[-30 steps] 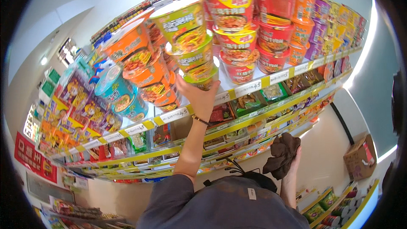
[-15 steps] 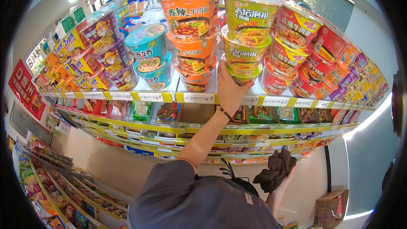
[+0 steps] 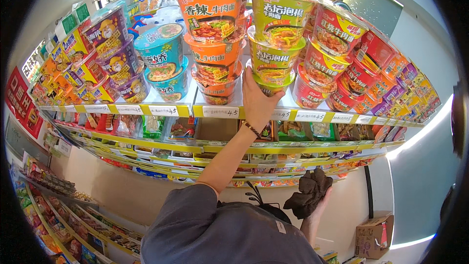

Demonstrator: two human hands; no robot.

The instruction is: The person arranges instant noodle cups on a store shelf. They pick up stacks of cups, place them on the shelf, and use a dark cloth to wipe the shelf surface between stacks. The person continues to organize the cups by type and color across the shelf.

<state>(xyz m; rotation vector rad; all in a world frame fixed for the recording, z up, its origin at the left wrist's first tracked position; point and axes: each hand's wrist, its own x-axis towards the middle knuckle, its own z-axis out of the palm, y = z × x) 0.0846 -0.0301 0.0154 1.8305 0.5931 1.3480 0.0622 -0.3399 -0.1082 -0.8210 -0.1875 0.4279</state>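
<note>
Near the middle of the top shelf, a stack of green instant noodle cups (image 3: pixel 274 56) stands upright under white lids. My left hand (image 3: pixel 260 100) reaches up to its lowest cup, fingers along the left side and thumb across the lower right front. It grips that cup, which is partly hidden behind the hand. Lower right, beside my body, my right hand (image 3: pixel 321 206) is closed around a crumpled dark brown cloth (image 3: pixel 309 193). Orange noodle cups (image 3: pixel 215 49) are stacked just left of the green ones, and red noodle cups (image 3: pixel 326 58) just right.
Blue cups (image 3: pixel 163 51) and purple cups (image 3: pixel 111 44) line the shelf further left. A price-label strip (image 3: pixel 217 112) edges the shelf, above tiers of packaged snacks (image 3: pixel 293 131). Another snack rack (image 3: pixel 78 220) stands lower left. A cardboard box (image 3: pixel 373 237) sits lower right.
The shelf and its cups have shifted slightly left in the picture. My left hand stays at the lowest green cup, and my right hand still holds the cloth.
</note>
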